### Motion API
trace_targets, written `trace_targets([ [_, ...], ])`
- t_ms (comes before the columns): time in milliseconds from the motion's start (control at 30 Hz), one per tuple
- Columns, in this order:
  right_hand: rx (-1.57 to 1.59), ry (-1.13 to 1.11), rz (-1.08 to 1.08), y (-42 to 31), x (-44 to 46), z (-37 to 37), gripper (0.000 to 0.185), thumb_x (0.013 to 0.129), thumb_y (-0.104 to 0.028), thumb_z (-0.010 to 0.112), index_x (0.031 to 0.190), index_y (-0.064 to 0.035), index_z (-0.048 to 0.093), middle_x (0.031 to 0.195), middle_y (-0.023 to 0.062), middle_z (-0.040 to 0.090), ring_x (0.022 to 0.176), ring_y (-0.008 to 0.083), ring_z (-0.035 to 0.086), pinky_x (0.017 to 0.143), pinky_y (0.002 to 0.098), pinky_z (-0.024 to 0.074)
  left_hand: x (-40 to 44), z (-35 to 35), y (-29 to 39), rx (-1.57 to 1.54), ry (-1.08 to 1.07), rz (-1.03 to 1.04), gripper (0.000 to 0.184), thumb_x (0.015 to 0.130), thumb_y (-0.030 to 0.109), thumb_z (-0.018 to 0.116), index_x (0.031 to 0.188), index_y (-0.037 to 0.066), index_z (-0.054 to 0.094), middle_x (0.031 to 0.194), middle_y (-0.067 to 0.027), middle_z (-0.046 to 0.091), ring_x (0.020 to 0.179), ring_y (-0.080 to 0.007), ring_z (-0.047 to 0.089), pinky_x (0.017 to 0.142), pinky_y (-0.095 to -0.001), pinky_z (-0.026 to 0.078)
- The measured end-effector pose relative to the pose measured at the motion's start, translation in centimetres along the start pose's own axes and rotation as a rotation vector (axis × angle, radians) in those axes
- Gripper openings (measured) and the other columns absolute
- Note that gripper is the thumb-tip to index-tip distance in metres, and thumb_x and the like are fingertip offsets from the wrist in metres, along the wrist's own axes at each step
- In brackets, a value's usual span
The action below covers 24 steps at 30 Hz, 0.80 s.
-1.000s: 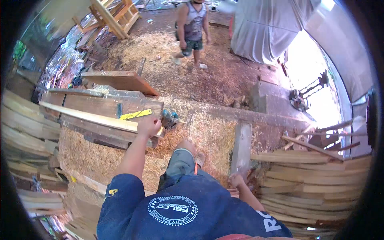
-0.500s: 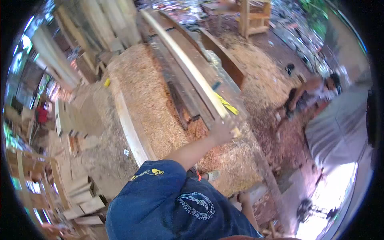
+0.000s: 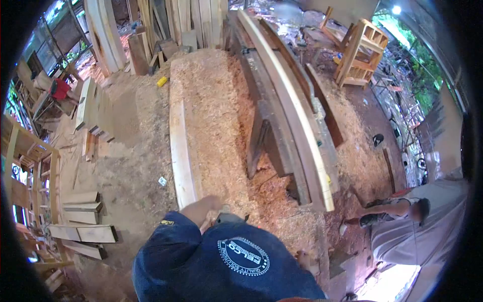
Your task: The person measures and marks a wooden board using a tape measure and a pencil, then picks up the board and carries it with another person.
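My left hand (image 3: pixel 205 207) is in front of my body, smeared by motion, so its fingers cannot be read. Below it from my view lies the near end of a pale plank (image 3: pixel 182 156) on the shavings; I cannot tell whether they touch. A grey shape (image 3: pixel 231 218) shows beside this hand, too unclear to name. My right hand (image 3: pixel 305 259) is low at my right side, blurred, with its fingers indistinct. Ahead, a long pale strip of wood (image 3: pixel 297 110) rests lengthwise on the dark wooden bench (image 3: pixel 287 146), a small yellow patch at its near end.
Wood shavings (image 3: pixel 211 126) cover the ground. Cut wood blocks (image 3: pixel 83 232) and stacked boards (image 3: pixel 93 113) lie at left; tall planks (image 3: pixel 193 22) lean behind. A person (image 3: pixel 397 209) sits low at right near a grey cover (image 3: pixel 402 241). A wooden frame (image 3: pixel 362 55) stands far right.
My left hand has left the near end of the strip on the bench and come back to the left, toward my body. The view has turned, so the bench appears further right.
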State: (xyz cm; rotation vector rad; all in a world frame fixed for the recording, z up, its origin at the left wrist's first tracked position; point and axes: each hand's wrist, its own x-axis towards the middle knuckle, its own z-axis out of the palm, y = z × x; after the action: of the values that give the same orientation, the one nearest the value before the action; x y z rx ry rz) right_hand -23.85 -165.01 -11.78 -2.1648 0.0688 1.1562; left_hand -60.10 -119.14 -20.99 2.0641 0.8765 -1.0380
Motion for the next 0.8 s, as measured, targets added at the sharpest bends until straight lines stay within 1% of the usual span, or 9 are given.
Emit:
trace_targets([
  [67,-0.258,-0.005,-0.050,1.5,0.1,3.9,0.058,0.103,-0.054,0.043,0.110,-0.0001,0.065,0.093,0.0190,0.067,0.078,0.0302,0.066,0.064,0.0412,0.0508,-0.1,-2.5,-3.4,0.107,0.262,0.141,0.037,0.086,0.041,0.060,0.106,0.013,0.076,0.109,-0.0167,0.072,0.101,-0.0333,0.069,0.086,-0.0437,0.054],
  [267,-0.656,-0.096,-0.268,-4.6,3.9,12.1,0.077,0.102,-0.060,0.035,0.101,0.0087,0.069,0.096,0.0349,0.068,0.101,0.0454,0.069,0.083,0.0492,0.0516,-8.6,-9.5,-7.5,-0.576,0.624,-0.088,0.042,0.091,0.039,0.050,0.105,0.007,0.074,0.112,-0.0178,0.071,0.107,-0.0351,0.067,0.094,-0.0427,0.052],
  [300,-0.679,-0.054,-0.466,-8.3,3.5,13.0,0.081,0.101,-0.064,0.033,0.101,0.0088,0.070,0.096,0.0340,0.069,0.093,0.0424,0.071,0.080,0.0495,0.0538,-7.4,-8.2,-9.2,-0.583,0.634,-0.099,0.041,0.092,0.038,0.050,0.106,0.008,0.074,0.114,-0.0173,0.071,0.108,-0.0347,0.067,0.094,-0.0429,0.052],
  [367,-0.360,-0.140,-0.199,-14.4,4.9,15.0,0.075,0.101,-0.064,0.034,0.103,0.0025,0.067,0.090,0.0211,0.071,0.071,0.0276,0.069,0.063,0.0417,0.0551,-8.0,-6.4,-11.0,-0.453,0.669,-0.039,0.038,0.095,0.034,0.048,0.107,0.010,0.074,0.116,-0.0162,0.070,0.109,-0.0337,0.067,0.094,-0.0441,0.053],
  [400,-0.221,-0.162,-0.263,-16.8,6.2,15.9,0.067,0.101,-0.063,0.039,0.100,-0.0011,0.063,0.076,0.0139,0.067,0.058,0.0210,0.063,0.050,0.0347,0.0506,-9.2,-5.5,-11.4,-0.317,0.687,0.029,0.036,0.096,0.031,0.047,0.108,0.011,0.074,0.117,-0.0156,0.070,0.109,-0.0331,0.067,0.094,-0.0451,0.053],
  [533,-0.244,-0.273,-0.368,-27.2,6.5,18.0,0.064,0.100,-0.061,0.044,0.104,0.0008,0.060,0.080,0.0216,0.070,0.056,0.0250,0.067,0.047,0.0364,0.0515,-5.9,4.2,-17.0,0.050,0.534,0.065,0.033,0.097,0.027,0.046,0.102,0.009,0.074,0.110,-0.0153,0.071,0.106,-0.0317,0.067,0.091,-0.0476,0.053],
  [633,-0.377,-0.470,-0.437,-29.9,9.8,20.2,0.064,0.101,-0.060,0.044,0.106,0.0016,0.060,0.083,0.0249,0.071,0.061,0.0291,0.071,0.049,0.0383,0.0540,-11.8,6.6,-14.9,-0.036,0.404,-0.089,0.033,0.096,0.028,0.047,0.100,0.009,0.074,0.111,-0.0140,0.071,0.105,-0.0334,0.068,0.090,-0.0485,0.053],
  [767,-0.570,-0.563,-0.242,-34.3,8.7,25.4,0.061,0.101,-0.058,0.047,0.104,0.0008,0.062,0.077,0.0163,0.068,0.072,0.0269,0.073,0.054,0.0385,0.0552,-11.5,12.1,-16.0,-0.866,0.265,-0.379,0.033,0.096,0.033,0.051,0.113,0.016,0.074,0.120,-0.0141,0.070,0.104,-0.0351,0.069,0.092,-0.0465,0.055],
  [800,-0.758,-0.689,-0.388,-33.9,12.8,26.6,0.057,0.101,-0.055,0.049,0.106,-0.0005,0.062,0.081,0.0164,0.069,0.072,0.0284,0.072,0.055,0.0404,0.0560,-11.1,13.5,-15.8,-0.966,0.254,-0.419,0.032,0.095,0.032,0.052,0.111,0.016,0.075,0.118,-0.0142,0.070,0.102,-0.0349,0.069,0.090,-0.0465,0.055],
])
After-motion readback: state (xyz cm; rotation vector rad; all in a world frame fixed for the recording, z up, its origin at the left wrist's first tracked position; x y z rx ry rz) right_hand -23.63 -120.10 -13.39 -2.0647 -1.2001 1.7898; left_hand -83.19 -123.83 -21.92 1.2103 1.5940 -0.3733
